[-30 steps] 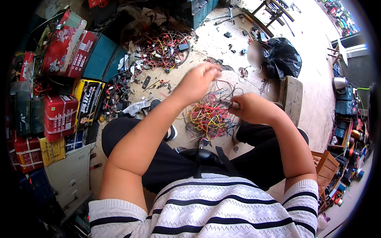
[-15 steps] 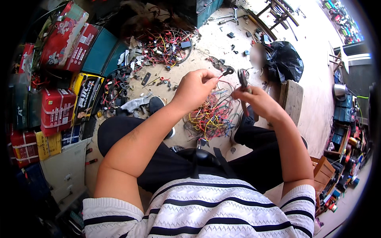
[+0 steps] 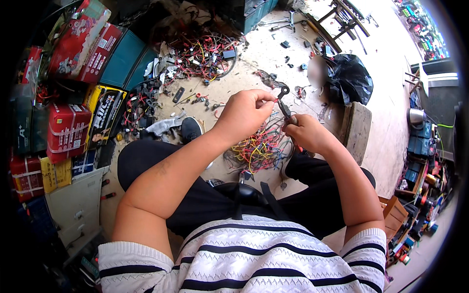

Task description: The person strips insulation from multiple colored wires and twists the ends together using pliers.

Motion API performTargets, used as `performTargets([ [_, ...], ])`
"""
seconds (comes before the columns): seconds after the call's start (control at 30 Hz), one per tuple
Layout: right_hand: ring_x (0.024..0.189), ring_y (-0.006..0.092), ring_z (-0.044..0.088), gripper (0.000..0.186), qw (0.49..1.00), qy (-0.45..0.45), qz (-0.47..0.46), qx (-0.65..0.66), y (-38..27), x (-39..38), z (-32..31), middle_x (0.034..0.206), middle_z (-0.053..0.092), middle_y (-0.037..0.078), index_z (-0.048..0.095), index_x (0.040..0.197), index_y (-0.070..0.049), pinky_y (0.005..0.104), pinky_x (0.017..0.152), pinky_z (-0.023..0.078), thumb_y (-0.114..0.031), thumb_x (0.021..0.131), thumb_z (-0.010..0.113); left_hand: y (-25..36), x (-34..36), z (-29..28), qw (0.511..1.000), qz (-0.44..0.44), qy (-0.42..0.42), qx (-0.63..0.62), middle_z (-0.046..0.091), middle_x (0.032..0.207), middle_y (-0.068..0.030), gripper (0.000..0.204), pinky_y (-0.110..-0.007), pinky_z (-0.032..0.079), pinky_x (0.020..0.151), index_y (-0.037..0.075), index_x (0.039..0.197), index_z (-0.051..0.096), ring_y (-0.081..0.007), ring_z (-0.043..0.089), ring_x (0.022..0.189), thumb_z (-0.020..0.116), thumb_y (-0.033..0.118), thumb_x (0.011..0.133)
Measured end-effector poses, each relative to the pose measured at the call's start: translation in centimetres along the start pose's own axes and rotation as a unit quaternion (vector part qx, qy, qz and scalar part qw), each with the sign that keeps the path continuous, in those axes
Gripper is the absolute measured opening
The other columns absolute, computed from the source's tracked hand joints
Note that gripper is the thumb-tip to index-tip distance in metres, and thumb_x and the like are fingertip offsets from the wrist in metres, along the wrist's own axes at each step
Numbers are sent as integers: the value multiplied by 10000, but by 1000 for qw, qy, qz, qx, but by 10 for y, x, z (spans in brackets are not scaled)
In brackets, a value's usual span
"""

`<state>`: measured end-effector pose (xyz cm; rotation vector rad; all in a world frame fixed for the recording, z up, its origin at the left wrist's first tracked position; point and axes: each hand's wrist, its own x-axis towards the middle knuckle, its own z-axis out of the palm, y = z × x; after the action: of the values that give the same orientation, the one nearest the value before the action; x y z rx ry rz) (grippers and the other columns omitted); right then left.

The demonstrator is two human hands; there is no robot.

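Note:
Pinched between the thumb and fingers of my left hand (image 3: 244, 113) is a short red wire. At its end, pointing away from me, sits a dark ring terminal (image 3: 284, 91). My right hand (image 3: 309, 133) is closed around the handles of a pair of pliers (image 3: 285, 109), whose jaws meet the wire just below the terminal. Whether the jaws are fully closed is too small to make out. Beneath both hands, a tangled heap of multicoloured wires (image 3: 255, 152) lies on the floor between my legs.
A bigger pile of wires and connectors (image 3: 207, 56) lies further off. Stacked boxes (image 3: 68, 128) line the left side. A black plastic bag (image 3: 351, 78) and a wooden block (image 3: 358, 132) stand to the right, and spanners (image 3: 288, 20) lie at the back.
The pliers have moved left from beside the ring terminal and now meet the wire below it. My right hand came left and slightly down; my left hand shifted slightly right.

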<state>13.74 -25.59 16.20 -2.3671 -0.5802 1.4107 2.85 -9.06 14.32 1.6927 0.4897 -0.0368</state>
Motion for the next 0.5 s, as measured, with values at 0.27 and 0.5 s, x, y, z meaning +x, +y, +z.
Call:
performTargets([
  [0.27,863,452,613,314,988,79,-85,-100,-1,-7,1,838,635,292,626,871,50,497,807,474,-237,859,500,4,-3,0,999,-4,9,40,607,640,8,229,-233,398,527,-4,1048,706,-34,490,569,621,150,901],
  [0.5,884,449,614,339,983,97,-90,-130,1,-5,2,852,639,288,632,873,45,497,812,475,-275,877,519,2,-3,1,996,36,36,69,668,679,-57,229,-253,427,544,6,1033,720,-74,540,567,625,161,894],
])
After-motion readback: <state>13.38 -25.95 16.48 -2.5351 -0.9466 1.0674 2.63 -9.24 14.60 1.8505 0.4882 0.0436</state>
